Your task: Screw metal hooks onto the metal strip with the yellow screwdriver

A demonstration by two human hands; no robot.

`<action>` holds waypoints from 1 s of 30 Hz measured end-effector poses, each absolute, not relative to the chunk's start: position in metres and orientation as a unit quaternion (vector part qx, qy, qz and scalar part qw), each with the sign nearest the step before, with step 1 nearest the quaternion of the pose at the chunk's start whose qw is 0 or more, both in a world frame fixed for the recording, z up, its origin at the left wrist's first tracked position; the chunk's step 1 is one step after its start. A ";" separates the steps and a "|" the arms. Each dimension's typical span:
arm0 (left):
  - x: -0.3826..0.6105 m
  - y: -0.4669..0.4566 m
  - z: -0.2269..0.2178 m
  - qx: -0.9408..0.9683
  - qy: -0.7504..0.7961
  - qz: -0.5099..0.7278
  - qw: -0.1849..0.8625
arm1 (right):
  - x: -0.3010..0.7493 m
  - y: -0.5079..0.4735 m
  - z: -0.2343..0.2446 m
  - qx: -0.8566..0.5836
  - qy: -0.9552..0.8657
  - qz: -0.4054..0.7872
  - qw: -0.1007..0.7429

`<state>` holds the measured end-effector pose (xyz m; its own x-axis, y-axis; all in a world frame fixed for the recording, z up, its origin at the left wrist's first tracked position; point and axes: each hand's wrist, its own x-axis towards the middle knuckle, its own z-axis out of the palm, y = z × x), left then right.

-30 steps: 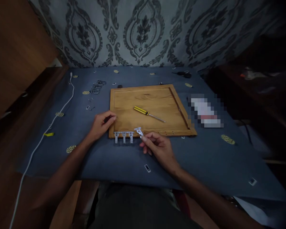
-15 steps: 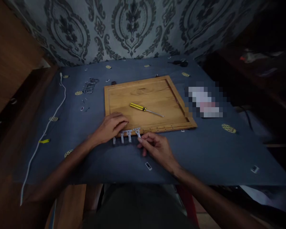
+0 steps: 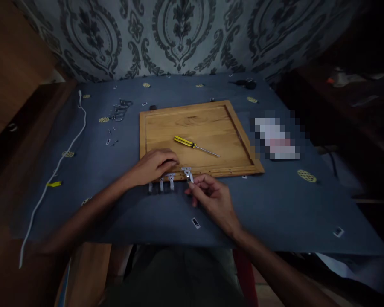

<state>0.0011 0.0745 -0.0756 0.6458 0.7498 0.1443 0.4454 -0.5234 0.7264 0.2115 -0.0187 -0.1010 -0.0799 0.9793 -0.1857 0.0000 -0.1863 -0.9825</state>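
Observation:
A framed wooden panel [image 3: 192,123], like a cabinet door, lies on the cloth-covered table. My right hand [image 3: 214,196] pinches a metal cabinet hinge [image 3: 187,174] between thumb and fingers at the panel's near edge. The hinge's plate overlaps that edge. To its left, several similar hinges [image 3: 171,181] line the same edge, with their arms pointing toward me. My left hand [image 3: 156,167] rests over the near left part of the panel, fingers curled and drawn together; whatever may be between them is hidden. A yellow-handled screwdriver [image 3: 185,142] lies on the panel, its shaft pointing right.
Metal hooks or clips [image 3: 120,110] and small screws [image 3: 112,135] lie left of the panel. A white cable [image 3: 68,149] runs down the table's left side. At the back right is a dark object [image 3: 248,83]. A blurred-out item [image 3: 275,136] lies right of the panel.
My right hand has shifted the hinge slightly right and up onto the panel's edge, turning it. My left hand has slid a little right along the panel. The view has moved slightly.

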 end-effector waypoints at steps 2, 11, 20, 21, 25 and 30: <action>0.005 0.078 -0.078 0.840 0.352 0.216 0.352 | 0.212 -0.019 -0.102 -0.515 -0.472 0.574 0.427; -0.007 0.075 -0.091 0.817 0.351 0.221 0.401 | 0.212 -0.018 -0.108 -0.516 -0.540 0.528 0.403; -0.008 0.071 -0.089 0.835 0.309 0.232 0.392 | 0.213 -0.022 -0.111 -0.517 -0.578 0.491 0.396; -0.008 0.071 -0.089 0.838 0.304 0.231 0.389 | 0.214 -0.022 -0.111 -0.516 -0.581 0.490 0.395; -0.009 0.073 -0.090 0.850 0.284 0.220 0.384 | 0.214 -0.021 -0.110 -0.511 -0.586 0.491 0.394; -0.010 0.075 -0.090 0.860 0.269 0.209 0.380 | 0.213 -0.020 -0.108 -0.509 -0.592 0.489 0.389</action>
